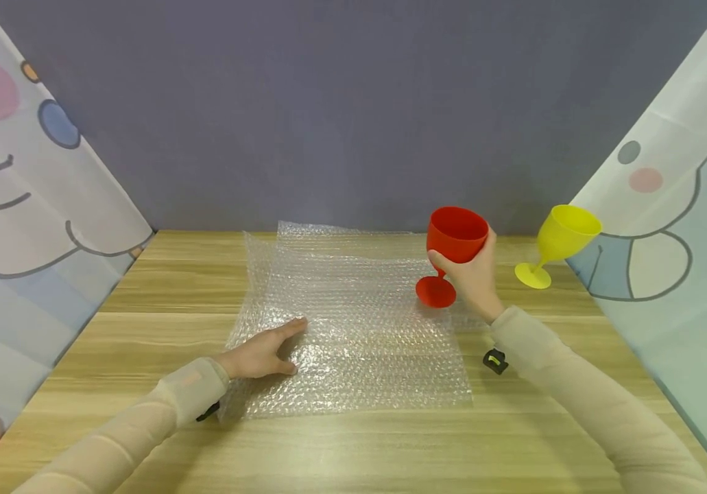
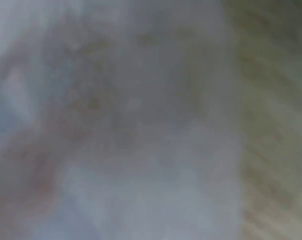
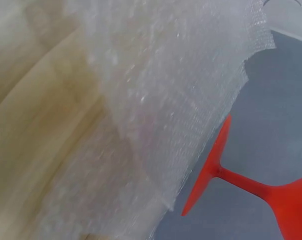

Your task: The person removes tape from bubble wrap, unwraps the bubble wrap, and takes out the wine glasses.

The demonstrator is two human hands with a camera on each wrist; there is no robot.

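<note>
A red plastic goblet (image 1: 457, 233) is gripped by my right hand (image 1: 475, 278) around the lower part of its bowl, tilted a little, over the right side of the bubble wrap (image 1: 353, 315). Its foot and stem (image 3: 243, 182) show in the right wrist view, with no fingers visible there. My left hand (image 1: 262, 351) rests on the left part of the sheet, thumb and fingers spread and holding nothing. Layers of the wrap lie one over another at the back. The left wrist view is too blurred to make out the hand.
A yellow goblet (image 1: 566, 237) stands at the back right of the wooden table (image 1: 353, 456). Behind the table rises a grey wall (image 1: 353, 116). Cartoon-printed cloth (image 1: 655, 213) hangs on both sides. Small black wrist devices (image 1: 495, 361) sit by the sleeves.
</note>
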